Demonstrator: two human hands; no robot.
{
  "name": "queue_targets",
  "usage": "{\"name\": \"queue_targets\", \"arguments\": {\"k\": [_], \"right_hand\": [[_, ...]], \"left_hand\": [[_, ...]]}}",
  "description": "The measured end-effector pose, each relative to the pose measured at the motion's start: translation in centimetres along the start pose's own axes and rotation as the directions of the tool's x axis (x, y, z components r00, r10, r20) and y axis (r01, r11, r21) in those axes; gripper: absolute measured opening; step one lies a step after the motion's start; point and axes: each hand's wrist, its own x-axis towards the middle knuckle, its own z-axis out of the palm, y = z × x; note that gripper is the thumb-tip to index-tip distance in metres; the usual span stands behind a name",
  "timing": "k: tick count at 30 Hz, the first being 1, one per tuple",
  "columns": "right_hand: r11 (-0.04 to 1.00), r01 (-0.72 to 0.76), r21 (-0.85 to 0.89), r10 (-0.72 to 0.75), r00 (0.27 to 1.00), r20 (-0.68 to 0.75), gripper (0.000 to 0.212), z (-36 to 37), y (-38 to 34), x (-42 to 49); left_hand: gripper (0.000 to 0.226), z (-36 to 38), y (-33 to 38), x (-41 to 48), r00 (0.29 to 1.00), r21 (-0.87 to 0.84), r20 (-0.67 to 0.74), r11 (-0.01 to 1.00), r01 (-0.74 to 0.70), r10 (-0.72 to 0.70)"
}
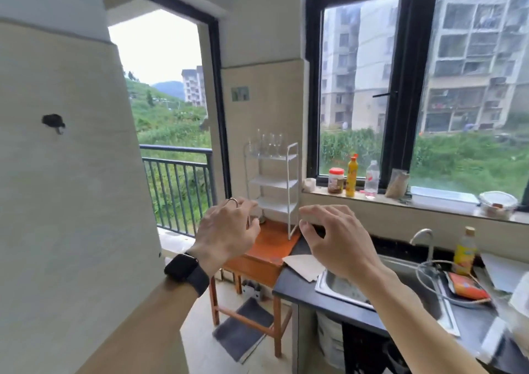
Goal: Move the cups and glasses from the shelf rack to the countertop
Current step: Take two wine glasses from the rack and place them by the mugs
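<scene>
Reaching forward side by side, both arms stretch toward the white shelf rack [273,184] on an orange table [266,247]. The left hand [226,233] and right hand [335,239] are empty, fingers loosely curled apart. Clear glasses [266,144] stand on its top tier.

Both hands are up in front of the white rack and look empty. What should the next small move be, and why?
Probably reach forward and up toward the clear stemmed glasses on the top tier of the white wire shelf rack. Both the left hand and right hand are open and hold nothing, the glasses all stand on the rack, and its lower tiers look bare. The dark countertop beside the sink has room.
</scene>
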Motion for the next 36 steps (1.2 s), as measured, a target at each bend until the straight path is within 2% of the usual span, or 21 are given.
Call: {"name": "queue_targets", "arguments": {"k": [19,25,29,32,36], "right_hand": [[1.000,0.002,-0.022,-0.003,1.000,-0.009,0.037,17.5,7.4,30.1],[0.998,-0.022,-0.058,0.021,1.000,-0.018,0.037,24.3,9.9,39.5],[0.990,-0.084,-0.110,0.080,0.996,-0.039,0.036,28.6,11.1,44.4],[0.976,-0.154,-0.155,0.149,0.988,-0.042,0.035,30.9,12.0,47.5],[0.959,-0.236,-0.159,0.229,0.972,-0.057,0.036,33.3,13.5,51.1]], "left_hand": [[0.048,12.0,-14.2,27.3,0.999,0.018,-0.005,0.999,0.045,-0.045],[0.049,17.9,-19.4,37.9,1.000,-0.014,0.001,0.999,-0.029,0.029],[0.050,22.3,-22.2,44.9,0.992,-0.027,0.005,0.991,-0.129,0.129],[0.049,24.9,-23.7,49.5,0.976,-0.040,0.056,0.978,-0.207,0.209],[0.051,28.2,-24.7,54.8,0.964,-0.137,0.113,0.964,-0.227,0.243]]}}
